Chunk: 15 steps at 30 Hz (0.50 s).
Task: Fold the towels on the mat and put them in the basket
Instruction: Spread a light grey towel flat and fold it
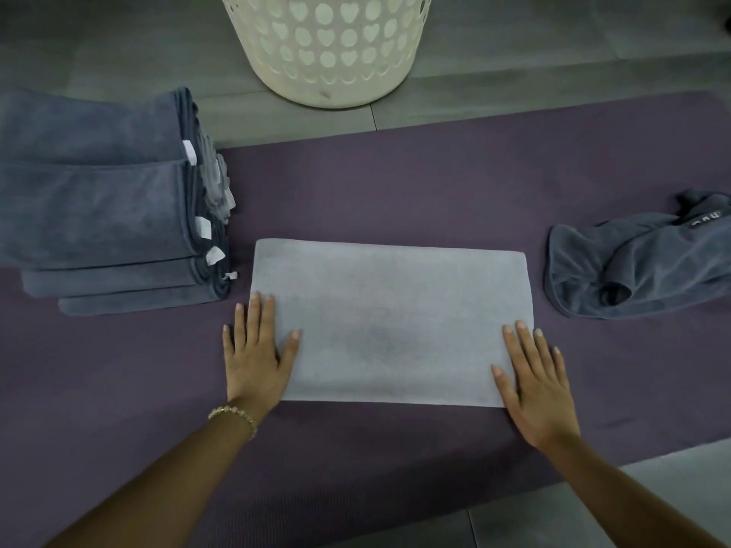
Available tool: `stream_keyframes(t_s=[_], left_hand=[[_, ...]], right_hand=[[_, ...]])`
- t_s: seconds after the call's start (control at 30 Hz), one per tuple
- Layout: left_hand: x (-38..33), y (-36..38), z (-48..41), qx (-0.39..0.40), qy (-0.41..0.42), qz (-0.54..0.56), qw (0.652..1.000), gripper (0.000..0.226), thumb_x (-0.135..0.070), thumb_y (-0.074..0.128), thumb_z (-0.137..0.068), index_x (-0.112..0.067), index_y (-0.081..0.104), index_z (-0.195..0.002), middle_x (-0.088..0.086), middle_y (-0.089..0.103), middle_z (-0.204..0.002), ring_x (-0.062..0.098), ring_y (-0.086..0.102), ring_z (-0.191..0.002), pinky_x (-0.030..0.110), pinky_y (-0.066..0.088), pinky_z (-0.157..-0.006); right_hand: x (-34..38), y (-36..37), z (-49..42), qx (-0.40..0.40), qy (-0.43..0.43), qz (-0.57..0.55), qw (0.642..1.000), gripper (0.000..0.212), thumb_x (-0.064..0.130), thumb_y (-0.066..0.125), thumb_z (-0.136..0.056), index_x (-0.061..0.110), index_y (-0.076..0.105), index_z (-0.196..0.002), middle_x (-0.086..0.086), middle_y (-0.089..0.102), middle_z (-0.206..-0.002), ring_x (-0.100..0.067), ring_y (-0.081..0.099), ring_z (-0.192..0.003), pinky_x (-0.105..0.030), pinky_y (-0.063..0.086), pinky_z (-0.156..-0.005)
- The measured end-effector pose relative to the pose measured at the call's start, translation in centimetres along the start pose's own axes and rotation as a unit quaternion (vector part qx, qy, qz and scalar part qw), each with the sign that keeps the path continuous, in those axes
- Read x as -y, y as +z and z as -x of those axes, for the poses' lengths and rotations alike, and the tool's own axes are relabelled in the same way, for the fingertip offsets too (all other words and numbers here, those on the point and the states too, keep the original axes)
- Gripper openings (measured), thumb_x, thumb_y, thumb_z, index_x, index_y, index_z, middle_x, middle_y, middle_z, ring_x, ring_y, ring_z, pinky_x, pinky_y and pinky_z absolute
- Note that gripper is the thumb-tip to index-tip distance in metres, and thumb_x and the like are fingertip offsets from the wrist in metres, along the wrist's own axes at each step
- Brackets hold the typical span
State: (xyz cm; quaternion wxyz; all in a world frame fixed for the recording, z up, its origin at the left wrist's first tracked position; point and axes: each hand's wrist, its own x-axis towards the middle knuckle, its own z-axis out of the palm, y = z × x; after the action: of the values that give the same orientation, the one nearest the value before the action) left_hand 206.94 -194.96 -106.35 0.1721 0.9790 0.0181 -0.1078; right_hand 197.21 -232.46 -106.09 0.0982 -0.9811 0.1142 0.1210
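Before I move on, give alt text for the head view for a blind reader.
A person's left hand and right hand lie flat on the ends of a pale towel on a purple mat. Folded dark towels are stacked to its left, a crumpled dark towel lies to its right, and a white basket stands beyond.

Dim, cool, evenly lit; soft, slightly smeared detail throughout. Wide-angle bowing along the far edge of the long purple foam mat (435, 183).
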Motion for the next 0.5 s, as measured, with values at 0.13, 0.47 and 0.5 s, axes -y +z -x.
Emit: stream_keyframes(t_s=[0.13, 0.47, 0.5], left_hand=[[-0.4, -2.2, -0.6, -0.020, -0.073, 0.175, 0.982, 0.078, -0.049, 0.049, -0.093, -0.010, 0.015, -0.151, 0.009, 0.024, -0.153, 0.028, 0.018, -0.141, 0.044, 0.016, -0.117], [1.5, -6.0, -5.0, 0.133, -0.216, 0.270, 0.929, 0.058, -0.049, 0.030, -0.099, -0.004, 0.053, -0.129, 0.010, 0.054, -0.128, 0.030, 0.050, -0.120, 0.034, 0.037, -0.102], [1.3, -6.2, -5.1, 0.146, -0.213, 0.286, 0.923, 0.059, -0.049, 0.028, -0.100, -0.005, 0.054, -0.128, 0.010, 0.055, -0.130, 0.030, 0.050, -0.121, 0.035, 0.036, -0.105]], right_hand=[[2.9, -0.9, -0.6, -0.040, -0.019, -0.059, 0.997, 0.064, 0.058, 0.014, -0.096, 0.029, 0.012, -0.153, 0.002, 0.009, -0.161, -0.010, -0.007, -0.148, -0.027, -0.012, -0.118], [19.1, -2.1, -4.6, 0.077, -0.251, -0.188, 0.946, 0.069, 0.062, 0.006, -0.092, 0.029, 0.024, -0.150, 0.006, 0.018, -0.159, -0.012, 0.008, -0.148, -0.022, 0.002, -0.116], [20.3, -1.9, -4.7, 0.114, -0.267, -0.184, 0.939, 0.065, 0.060, 0.012, -0.093, 0.031, 0.022, -0.150, 0.008, 0.014, -0.160, -0.010, 0.004, -0.148, -0.019, -0.002, -0.114]])
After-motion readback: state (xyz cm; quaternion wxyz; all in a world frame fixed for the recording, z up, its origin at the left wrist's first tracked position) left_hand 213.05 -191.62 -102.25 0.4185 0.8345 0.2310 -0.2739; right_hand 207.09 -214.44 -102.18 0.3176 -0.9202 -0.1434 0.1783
